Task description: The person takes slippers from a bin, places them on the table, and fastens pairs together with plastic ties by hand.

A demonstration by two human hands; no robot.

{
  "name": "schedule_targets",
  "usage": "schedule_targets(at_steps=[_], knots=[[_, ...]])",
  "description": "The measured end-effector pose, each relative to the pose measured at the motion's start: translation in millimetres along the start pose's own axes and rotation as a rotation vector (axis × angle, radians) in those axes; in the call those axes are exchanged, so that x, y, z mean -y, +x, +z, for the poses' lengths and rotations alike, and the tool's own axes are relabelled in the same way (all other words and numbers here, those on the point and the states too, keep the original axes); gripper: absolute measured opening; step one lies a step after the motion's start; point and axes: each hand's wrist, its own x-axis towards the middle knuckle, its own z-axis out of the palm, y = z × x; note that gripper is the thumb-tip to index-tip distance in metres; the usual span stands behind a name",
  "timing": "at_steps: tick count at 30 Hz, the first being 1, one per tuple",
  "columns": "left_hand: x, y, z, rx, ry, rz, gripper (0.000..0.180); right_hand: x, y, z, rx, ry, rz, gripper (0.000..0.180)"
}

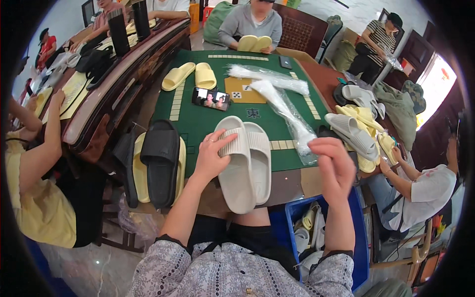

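Two light grey slide slippers [236,173] lie overlapping, toes away from me, at the near edge of the green tabletop. My left hand [213,157] grips the left slipper, its fingers over the ribbed strap and the thumb beside it. My right hand [334,171] is raised over the table's right front part, fingers curled together in a pinch. Whatever sits between those fingertips is too small to make out. Just beyond them ends a bundle of thin white strands [284,109] in a clear plastic sleeve. A second white bundle [269,79] lies across behind it.
Black slides [161,163] and yellow ones are stacked at left. A lit phone [211,98] and a yellow pair [205,75] are farther back. Grey slippers [351,136] pile up at right. Below, a blue crate [356,237] holds more slippers. Other people work around the table.
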Motion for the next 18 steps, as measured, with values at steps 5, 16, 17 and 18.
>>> schedule_targets(at_steps=[5,16,17,18], knots=[[1.2,-3.8,5.2,0.057,0.051,-0.021,0.058,90.2,20.9,10.6,-0.037,0.529,-0.32,0.028],[34.3,-13.8,25.3,0.049,0.348,-0.071,0.056,126.8,34.9,26.1,0.477,0.867,-0.165,0.018],[40.8,-14.7,19.8,0.038,0.362,-0.095,0.056,117.8,38.2,34.5,0.511,0.918,-0.245,0.019],[46.6,-15.9,10.5,0.062,0.37,-0.115,0.056,111.3,41.2,43.3,0.531,0.95,-0.247,0.019]])
